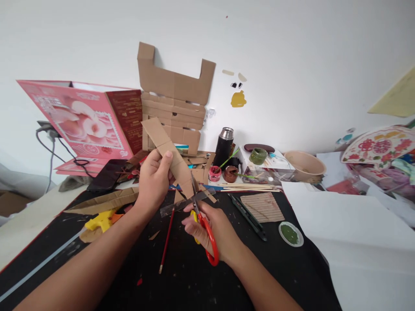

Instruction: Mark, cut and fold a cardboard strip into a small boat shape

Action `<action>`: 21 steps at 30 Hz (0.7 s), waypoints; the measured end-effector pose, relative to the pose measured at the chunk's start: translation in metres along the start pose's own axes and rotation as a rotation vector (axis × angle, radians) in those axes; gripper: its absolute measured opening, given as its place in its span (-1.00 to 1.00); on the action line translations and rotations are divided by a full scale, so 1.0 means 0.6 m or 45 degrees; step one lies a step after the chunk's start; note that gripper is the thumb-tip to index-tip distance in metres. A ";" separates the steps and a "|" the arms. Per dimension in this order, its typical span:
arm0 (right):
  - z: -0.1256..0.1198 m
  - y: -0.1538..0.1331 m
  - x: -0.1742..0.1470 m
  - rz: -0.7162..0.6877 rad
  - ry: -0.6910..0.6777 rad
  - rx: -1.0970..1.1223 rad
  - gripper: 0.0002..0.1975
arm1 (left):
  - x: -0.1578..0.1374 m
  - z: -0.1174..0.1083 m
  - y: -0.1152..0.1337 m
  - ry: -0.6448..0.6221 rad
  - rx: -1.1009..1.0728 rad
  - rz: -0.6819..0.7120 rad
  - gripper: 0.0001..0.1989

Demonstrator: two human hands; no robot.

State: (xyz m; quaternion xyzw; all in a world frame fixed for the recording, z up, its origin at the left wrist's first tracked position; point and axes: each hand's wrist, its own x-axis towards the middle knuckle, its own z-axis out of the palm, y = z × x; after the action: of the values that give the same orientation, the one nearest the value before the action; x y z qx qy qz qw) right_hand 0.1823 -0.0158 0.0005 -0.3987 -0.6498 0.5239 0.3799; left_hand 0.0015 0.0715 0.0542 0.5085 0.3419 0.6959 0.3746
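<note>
My left hand point(155, 177) pinches a long strip of brown cardboard point(164, 142) between thumb and fingers, tilted above the black table. The strip's lower end tapers towards the scissors. Red-handled scissors point(209, 242) are gripped in my right hand point(215, 229), their metal blades pointing up at the cardboard's lower right edge. A bit of yellow also shows at the handle near my thumb. Beneath the blades lies a clear ruler point(171, 208). A red pencil point(167, 242) rests on the table between my forearms.
A yellow glue gun point(103, 221) and a cut cardboard piece point(106, 200) lie left. To the right are a green cutter knife point(248, 217), corrugated cardboard point(264, 207) and a lid of green paint point(291, 234). Behind stand a black thermos point(223, 149), paint jars and a pink box point(87, 121).
</note>
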 end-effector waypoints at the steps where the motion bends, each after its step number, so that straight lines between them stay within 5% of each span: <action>1: 0.000 0.001 0.000 -0.006 -0.005 -0.009 -0.33 | -0.001 0.000 0.002 -0.009 0.009 0.004 -0.64; 21: 0.007 0.000 -0.004 0.022 0.180 -0.123 -0.52 | -0.015 0.006 -0.007 -0.052 0.110 0.026 -0.63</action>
State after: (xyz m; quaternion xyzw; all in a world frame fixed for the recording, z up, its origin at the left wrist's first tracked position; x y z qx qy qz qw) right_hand 0.1795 -0.0196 -0.0004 -0.4581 -0.6424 0.4659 0.4005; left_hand 0.0074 0.0662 0.0477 0.5417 0.3589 0.6737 0.3519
